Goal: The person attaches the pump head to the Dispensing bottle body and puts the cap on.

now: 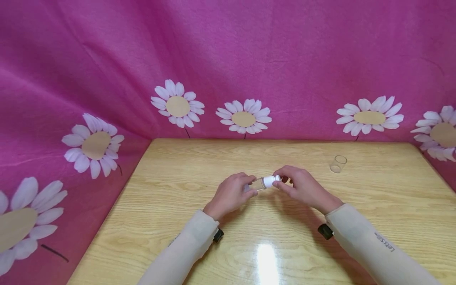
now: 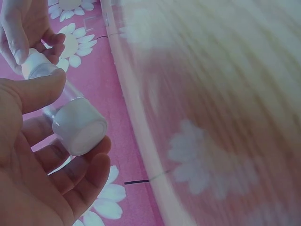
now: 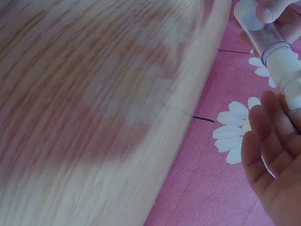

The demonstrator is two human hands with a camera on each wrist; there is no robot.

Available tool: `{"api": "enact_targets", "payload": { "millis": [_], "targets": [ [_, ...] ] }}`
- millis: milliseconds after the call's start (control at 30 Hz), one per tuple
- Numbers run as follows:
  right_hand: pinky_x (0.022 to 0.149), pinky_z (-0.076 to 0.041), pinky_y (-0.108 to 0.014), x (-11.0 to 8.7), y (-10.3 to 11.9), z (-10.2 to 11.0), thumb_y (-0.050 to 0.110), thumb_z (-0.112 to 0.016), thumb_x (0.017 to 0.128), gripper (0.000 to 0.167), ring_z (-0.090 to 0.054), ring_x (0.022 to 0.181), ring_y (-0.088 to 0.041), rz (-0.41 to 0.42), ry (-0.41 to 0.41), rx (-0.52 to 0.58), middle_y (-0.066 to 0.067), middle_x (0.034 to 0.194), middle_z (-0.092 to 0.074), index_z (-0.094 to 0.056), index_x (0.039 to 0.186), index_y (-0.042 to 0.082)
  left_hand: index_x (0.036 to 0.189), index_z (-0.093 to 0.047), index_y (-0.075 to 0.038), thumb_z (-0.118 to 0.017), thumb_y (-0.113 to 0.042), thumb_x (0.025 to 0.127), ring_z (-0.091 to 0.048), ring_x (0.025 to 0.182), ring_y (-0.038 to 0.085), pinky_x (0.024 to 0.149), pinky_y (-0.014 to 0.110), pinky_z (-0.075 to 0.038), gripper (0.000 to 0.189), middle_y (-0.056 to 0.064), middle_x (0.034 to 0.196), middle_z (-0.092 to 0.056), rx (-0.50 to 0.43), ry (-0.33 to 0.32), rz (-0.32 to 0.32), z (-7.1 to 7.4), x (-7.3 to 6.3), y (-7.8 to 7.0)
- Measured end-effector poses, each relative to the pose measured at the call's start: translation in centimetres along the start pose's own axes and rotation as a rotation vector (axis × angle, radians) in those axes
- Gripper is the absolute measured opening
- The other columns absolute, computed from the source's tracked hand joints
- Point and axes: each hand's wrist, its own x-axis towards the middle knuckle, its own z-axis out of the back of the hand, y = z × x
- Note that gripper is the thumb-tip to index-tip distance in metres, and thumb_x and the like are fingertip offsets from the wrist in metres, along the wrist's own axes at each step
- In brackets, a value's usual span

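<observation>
Clock bearings read in head view, centred on the bottle, 12 o'clock toward the back cloth.

Bottle [image 1: 262, 183]: clear cylinder, white collar and top at one end, white base at the other. Sits between both hands over the table, tilted nearly level; white top toward 2–3 o'clock, base toward 8–9.

Left hand [image 1: 229, 194], 8 o'clock: grips the clear body near the base, thumb on one side, curled fingers on the other.

Right hand [image 1: 303, 185], 3 o'clock: pinches the white top between thumb and forefinger; remaining fingers bent below it in the right wrist view.

Clear cup [image 1: 337, 164], between 2 and 3 o'clock, well apart from the bottle: appears to stand upright on the table [image 1: 199, 162], a light wood-grain surface. Bright glare patch on the wood at 6 o'clock.

Pale sleeves: left sleeve [image 1: 181, 249] at 8 o'clock; right sleeve [image 1: 374, 241] at 4, dark lettering, partly legible. Small dark device [image 1: 325, 231] beside the right cuff, another beside the left.

Magenta cloth [image 1: 228, 47] with white daisies [image 1: 244, 118] borders the table at 9, 12 and 3 o'clock.
</observation>
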Motion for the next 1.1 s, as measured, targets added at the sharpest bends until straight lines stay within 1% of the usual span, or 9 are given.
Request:
{"api": "enact_targets", "payload": {
  "millis": [100,233,300,367,433,533,633,833,1100],
  "targets": [
    [0.064,-0.045,-0.022,-0.12,-0.08,-0.09,0.021,-0.069,0.094,0.019,-0.057,0.079,-0.009,-0.006,0.023,0.007,-0.001,0.092,-0.068,-0.069,0.109,0.009,0.125,-0.069,-0.014,-0.074,-0.029,0.09,-0.057,0.082,0.013,0.07,0.024,-0.047,0.039,0.005,0.105,-0.072,-0.005,0.001,-0.003,-0.15,-0.09,0.04],
    [0.064,-0.047,-0.024,-0.22,-0.22,-0.23,0.02,-0.071,0.091,0.042,-0.058,0.086,-0.014,0.018,0.033,0.026,-0.006,0.109,-0.066,-0.06,0.128,0.006,0.125,-0.069,-0.014,-0.074,-0.03,0.089,-0.057,0.081,0.012,0.069,0.024,-0.046,0.04,0.004,0.105,-0.071,-0.001,-0.004,-0.009,-0.17,-0.11,0.08],
    [0.067,-0.05,-0.028,-0.19,-0.28,-0.31,0.017,-0.074,0.088,0.05,-0.059,0.089,-0.016,0.048,0.012,0.042,-0.008,0.115,-0.065,-0.055,0.133,0.004,0.125,-0.069,-0.015,-0.074,-0.031,0.089,-0.056,0.081,0.012,0.069,0.023,-0.046,0.04,0.003,0.104,-0.071,0.006,-0.011,-0.012,-0.16,-0.08,0.11],
    [0.069,-0.052,-0.032,-0.13,-0.3,-0.42,0.011,-0.075,0.086,0.046,-0.059,0.088,-0.015,0.072,-0.015,0.054,-0.008,0.114,-0.066,-0.058,0.128,0.005,0.125,-0.069,-0.015,-0.074,-0.032,0.089,-0.056,0.08,0.012,0.068,0.023,-0.046,0.04,0.002,0.103,-0.071,0.009,-0.015,-0.013,-0.12,-0.07,0.12],
    [0.069,-0.053,-0.033,-0.1,-0.3,-0.48,0.005,-0.075,0.084,0.037,-0.059,0.084,-0.013,0.096,-0.039,0.061,-0.006,0.106,-0.068,-0.062,0.12,0.006,0.125,-0.069,-0.015,-0.074,-0.032,0.089,-0.056,0.08,0.011,0.068,0.023,-0.046,0.04,0.002,0.103,-0.071,0.012,-0.016,-0.014,-0.13,-0.11,0.14],
    [0.066,-0.051,-0.028,-0.04,-0.27,-0.55,0.0,-0.073,0.084,0.029,-0.058,0.078,-0.009,0.096,-0.037,0.062,-0.002,0.094,-0.068,-0.065,0.11,0.008,0.125,-0.069,-0.015,-0.074,-0.032,0.09,-0.056,0.08,0.011,0.068,0.022,-0.046,0.039,0.002,0.103,-0.071,0.011,-0.014,-0.014,-0.14,-0.21,0.15],
    [0.064,-0.05,-0.025,-0.04,-0.22,-0.53,0.0,-0.073,0.085,0.027,-0.057,0.075,-0.008,0.081,-0.016,0.066,-0.002,0.091,-0.068,-0.066,0.11,0.008,0.125,-0.069,-0.014,-0.074,-0.032,0.09,-0.055,0.079,0.011,0.068,0.022,-0.045,0.04,0.002,0.103,-0.071,0.007,-0.013,-0.013,-0.19,-0.3,0.21],
    [0.065,-0.053,-0.03,-0.1,-0.13,-0.54,0.002,-0.073,0.086,0.026,-0.057,0.075,-0.009,0.054,0.0,0.066,-0.002,0.093,-0.067,-0.066,0.11,0.009,0.125,-0.069,-0.015,-0.074,-0.032,0.09,-0.055,0.079,0.011,0.068,0.021,-0.045,0.04,0.001,0.102,-0.07,0.017,-0.007,-0.009,-0.12,-0.33,0.23],
    [0.064,-0.048,-0.022,-0.01,-0.08,-0.41,0.008,-0.073,0.088,0.019,-0.056,0.073,-0.008,0.02,0.006,0.081,-0.001,0.089,-0.068,-0.069,0.107,0.01,0.124,-0.069,-0.014,-0.074,-0.031,0.089,-0.055,0.08,0.011,0.068,0.022,-0.046,0.039,0.003,0.104,-0.071,0.009,-0.012,-0.017,0.04,-0.25,0.15]
  ]
}}
